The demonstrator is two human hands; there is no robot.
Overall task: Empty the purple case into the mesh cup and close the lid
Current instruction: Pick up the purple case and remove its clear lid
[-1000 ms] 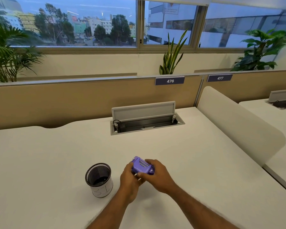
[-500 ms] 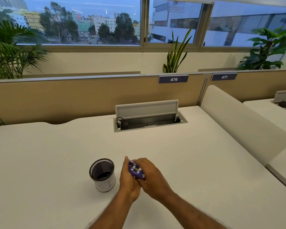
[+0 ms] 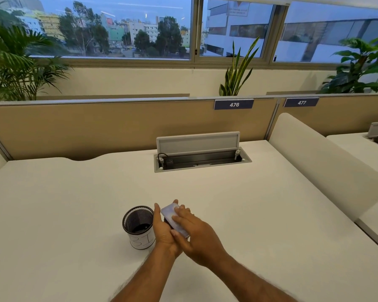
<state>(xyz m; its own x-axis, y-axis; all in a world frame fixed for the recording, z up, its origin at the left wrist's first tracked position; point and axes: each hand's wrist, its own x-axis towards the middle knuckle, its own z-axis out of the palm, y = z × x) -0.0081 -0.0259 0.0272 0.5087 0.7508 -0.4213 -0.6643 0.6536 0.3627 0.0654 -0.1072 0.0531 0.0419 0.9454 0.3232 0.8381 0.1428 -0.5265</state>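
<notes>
The purple case (image 3: pixel 172 216) is held between both hands just right of the black mesh cup (image 3: pixel 138 225), which stands on the white desk with a white label band around its base. My left hand (image 3: pixel 162 232) cups the case from underneath, next to the cup's rim. My right hand (image 3: pixel 194 234) lies over the case's pale flat side with fingers spread on it. The case is tilted and blurred; whether its lid is open cannot be told. Something dark lies at the bottom of the cup.
An open cable tray (image 3: pixel 201 160) with a raised grey flap sits in the desk beyond the hands. A rounded white divider (image 3: pixel 319 166) borders the desk on the right, a tan partition (image 3: pixel 96 125) at the back.
The case has been turned over in my hands, its pale flat side now up, and moved closer to the cup. My right hand shifted on top of it.
</notes>
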